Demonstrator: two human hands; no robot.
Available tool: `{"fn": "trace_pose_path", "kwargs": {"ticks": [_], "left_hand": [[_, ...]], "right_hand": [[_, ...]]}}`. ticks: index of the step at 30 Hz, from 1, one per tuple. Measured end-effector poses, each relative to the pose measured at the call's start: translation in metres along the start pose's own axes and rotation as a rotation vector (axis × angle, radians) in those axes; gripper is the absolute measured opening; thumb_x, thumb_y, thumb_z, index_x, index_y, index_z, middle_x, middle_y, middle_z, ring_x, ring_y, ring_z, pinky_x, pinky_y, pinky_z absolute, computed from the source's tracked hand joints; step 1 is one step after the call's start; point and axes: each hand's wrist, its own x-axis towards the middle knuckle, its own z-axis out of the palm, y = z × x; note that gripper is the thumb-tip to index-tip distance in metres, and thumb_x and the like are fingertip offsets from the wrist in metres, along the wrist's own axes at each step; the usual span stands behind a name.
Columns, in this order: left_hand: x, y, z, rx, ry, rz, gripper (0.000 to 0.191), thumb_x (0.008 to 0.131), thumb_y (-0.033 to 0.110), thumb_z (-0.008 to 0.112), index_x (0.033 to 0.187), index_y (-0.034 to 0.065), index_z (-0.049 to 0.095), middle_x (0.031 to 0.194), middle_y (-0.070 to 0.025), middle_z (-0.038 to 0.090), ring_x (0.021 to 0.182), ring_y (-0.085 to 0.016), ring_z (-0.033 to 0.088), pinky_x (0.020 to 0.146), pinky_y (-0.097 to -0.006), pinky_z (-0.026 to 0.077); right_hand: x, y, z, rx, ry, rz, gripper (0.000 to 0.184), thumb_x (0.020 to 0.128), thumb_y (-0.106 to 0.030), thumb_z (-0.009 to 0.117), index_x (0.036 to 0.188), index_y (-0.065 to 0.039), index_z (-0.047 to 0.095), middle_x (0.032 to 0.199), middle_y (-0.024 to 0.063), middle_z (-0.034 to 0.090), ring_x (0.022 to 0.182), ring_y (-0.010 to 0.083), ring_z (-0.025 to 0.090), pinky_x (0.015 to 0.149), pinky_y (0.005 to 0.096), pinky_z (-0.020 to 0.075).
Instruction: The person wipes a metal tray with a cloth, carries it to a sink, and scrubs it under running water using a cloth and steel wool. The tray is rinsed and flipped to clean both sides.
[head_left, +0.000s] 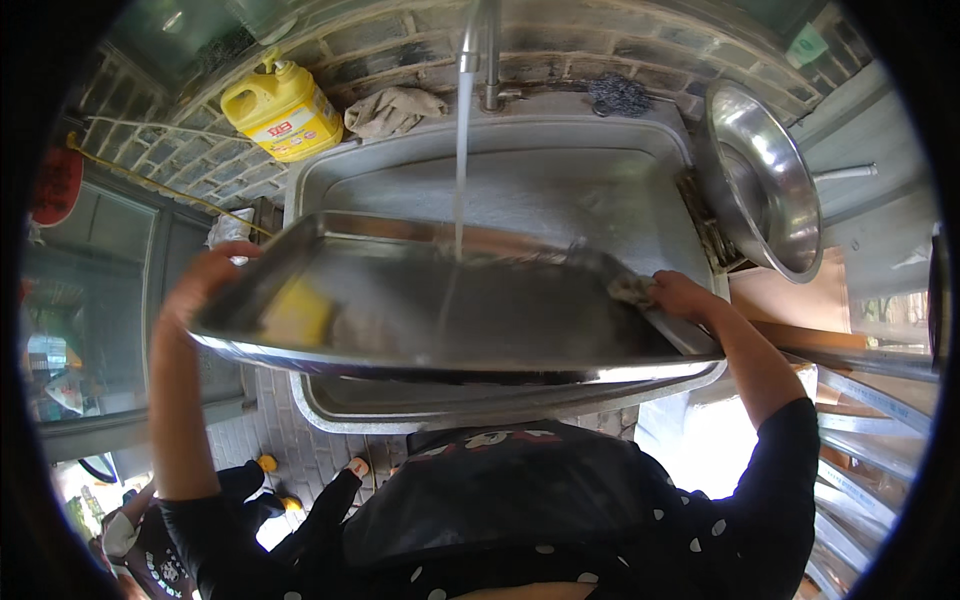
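Both hands hold a large rectangular stainless steel tray (480, 315) tilted over a grey sink (525, 180). My left hand (206, 281), somewhat blurred, grips the tray's left edge. At the right side of the tray, my right hand (679, 296) holds a crumpled light cloth (632, 290) against the metal. Water (462, 135) runs from the faucet (469, 56) down onto the tray's inner face. The tray's underside and the fingers behind its left edge are hidden.
A yellow detergent jug (283, 112), a wrung cloth (394, 112) and a scouring pad (619, 95) lie along the sink's back ledge. A steel basin (765, 180) leans at the right. Another person (161, 555) is at the lower left.
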Motion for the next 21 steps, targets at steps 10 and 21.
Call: {"fn": "trace_pose_path", "kwargs": {"ticks": [10,21], "left_hand": [[0.036,-0.209,0.078,0.228,0.272,-0.047,0.052,0.085,0.010,0.051,0.134,-0.0029,0.039,0.126,-0.0120,0.054,0.112,-0.017,0.052,0.093,-0.0260,0.039],[0.034,-0.237,0.087,0.109,0.253,-0.094,0.053,0.087,0.009,0.049,0.137,-0.0032,0.034,0.123,-0.0103,0.055,0.107,-0.012,0.051,0.091,-0.0206,0.037]], "right_hand": [[0.060,0.015,0.058,-0.292,0.624,0.306,0.019,0.084,-0.020,0.057,0.094,-0.003,0.055,0.102,0.0204,0.058,0.094,0.0382,0.055,0.078,0.0462,0.0456],[0.241,-0.129,0.132,-0.099,0.722,0.187,0.031,0.079,-0.028,0.060,0.099,-0.005,0.059,0.107,0.0195,0.053,0.101,0.0313,0.051,0.086,0.0451,0.0399]]}}
